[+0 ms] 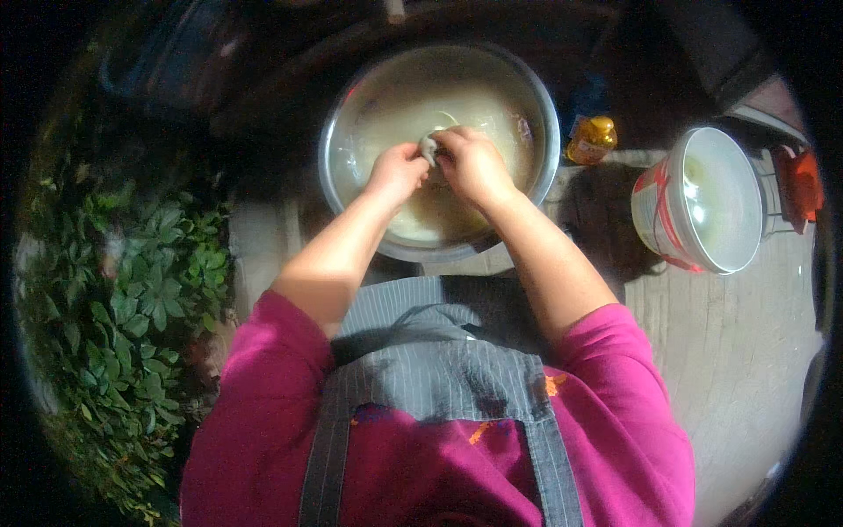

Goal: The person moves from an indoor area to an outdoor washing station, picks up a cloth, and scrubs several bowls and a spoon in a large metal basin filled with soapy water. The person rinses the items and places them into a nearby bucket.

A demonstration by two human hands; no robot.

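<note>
A wide metal basin (550, 148) of cloudy, yellowish water stands before me. Over its middle, my left hand (399, 172) and my right hand (471, 161) come close together. Between them, the fingers of both pinch a small greyish-white thing (428, 149), whose kind I cannot tell. A thin pale curved strip shows just beyond the fingers. My fingertips partly hide the small thing, and the water's cloudiness hides the basin's bottom.
Right of the basin stands a bottle of amber liquid (593, 139). Farther right is a white plastic bucket (665, 211) with red markings, beside a red-orange object (802, 188). Leafy green plants (141, 296) grow at the left. Pale paving (711, 342) lies at the right.
</note>
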